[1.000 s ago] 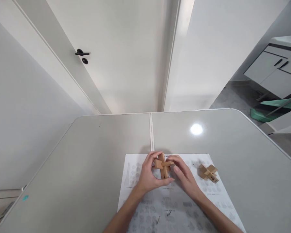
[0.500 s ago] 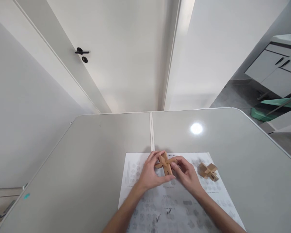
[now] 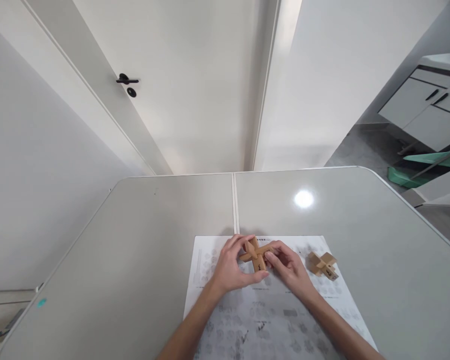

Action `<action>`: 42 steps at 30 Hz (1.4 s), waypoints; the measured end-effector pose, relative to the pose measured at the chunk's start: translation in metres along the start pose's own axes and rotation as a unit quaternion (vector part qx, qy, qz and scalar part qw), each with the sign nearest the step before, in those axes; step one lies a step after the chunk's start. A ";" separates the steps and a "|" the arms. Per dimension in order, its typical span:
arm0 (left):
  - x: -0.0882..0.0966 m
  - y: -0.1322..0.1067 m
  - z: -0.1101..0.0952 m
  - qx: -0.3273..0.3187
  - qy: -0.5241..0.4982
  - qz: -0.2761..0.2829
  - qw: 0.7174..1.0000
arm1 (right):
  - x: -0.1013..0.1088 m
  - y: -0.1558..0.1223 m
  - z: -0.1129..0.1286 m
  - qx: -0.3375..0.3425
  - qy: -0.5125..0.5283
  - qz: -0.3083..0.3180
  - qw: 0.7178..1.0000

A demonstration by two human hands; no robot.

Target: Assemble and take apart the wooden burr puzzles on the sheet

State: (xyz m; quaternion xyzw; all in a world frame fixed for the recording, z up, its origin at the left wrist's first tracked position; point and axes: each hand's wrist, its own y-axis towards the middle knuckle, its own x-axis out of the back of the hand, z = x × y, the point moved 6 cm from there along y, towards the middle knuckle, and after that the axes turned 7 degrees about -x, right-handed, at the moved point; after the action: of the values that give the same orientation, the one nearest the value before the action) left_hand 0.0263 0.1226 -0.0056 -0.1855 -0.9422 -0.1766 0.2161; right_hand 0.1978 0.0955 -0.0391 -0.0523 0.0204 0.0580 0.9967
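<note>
Between my two hands is a wooden interlocking burr puzzle (image 3: 255, 253), cross-shaped, with a dark mark on its near arm. My left hand (image 3: 234, 267) grips it from the left, fingers over the far end and thumb at the near end. The fingers and thumb of my right hand (image 3: 289, 267) pinch its right arm. A second wooden burr puzzle (image 3: 323, 265), also bearing a dark mark, rests to the right of my right hand on a printed paper sheet (image 3: 273, 305). My fingers hide parts of the held puzzle.
The sheet lies at the near side of a grey table (image 3: 146, 260) with a pale seam (image 3: 235, 200) down it. Beyond the table's far edge is a white door (image 3: 195, 85) with a black handle (image 3: 127, 79). A white cabinet (image 3: 416, 100) stands at the far right.
Both hands keep their hold in nearly the same place. A piece at the top of the held puzzle appears slightly turned or shifted to the left.
</note>
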 end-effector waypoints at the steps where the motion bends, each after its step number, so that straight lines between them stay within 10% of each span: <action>1: 0.000 0.000 0.000 -0.001 0.001 0.001 1.000 | 0.000 0.000 0.001 0.000 0.001 0.004 1.000; 34: 0.004 0.000 -0.004 -0.027 -0.046 -0.025 0.998 | -0.001 0.000 0.016 0.076 -0.083 -0.053 0.992; 42: 0.007 0.001 -0.006 -0.029 -0.071 -0.029 0.997 | -0.013 0.001 0.017 0.093 -0.164 0.033 0.981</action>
State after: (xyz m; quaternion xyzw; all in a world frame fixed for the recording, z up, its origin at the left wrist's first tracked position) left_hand 0.0231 0.1232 0.0031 -0.1765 -0.9546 -0.1963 0.1380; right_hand 0.1854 0.0967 -0.0218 0.0515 -0.1364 0.0970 0.9846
